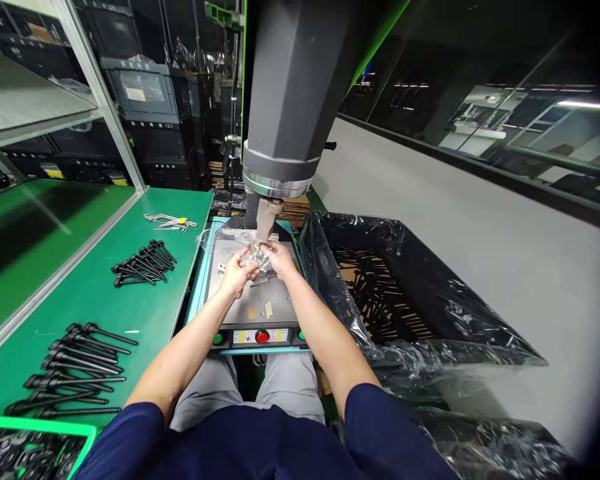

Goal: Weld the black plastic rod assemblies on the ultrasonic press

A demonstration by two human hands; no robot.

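Observation:
My left hand [238,270] and my right hand [279,257] meet over the metal plate [250,300] of a press machine, just below its horn [267,217]. Both hands have their fingers curled in a pinch around a small part [257,255] held between them; it is too small to name. A clear plastic sheet [220,235] lies on the plate behind my hands.
Black rod-shaped parts lie in two piles [145,262] [77,370] on the green bench [105,293] to the left. Pliers [170,221] rest farther back. A plastic-lined black bin [405,293] holding parts stands at the right. A red button [262,337] sits on the machine's front panel.

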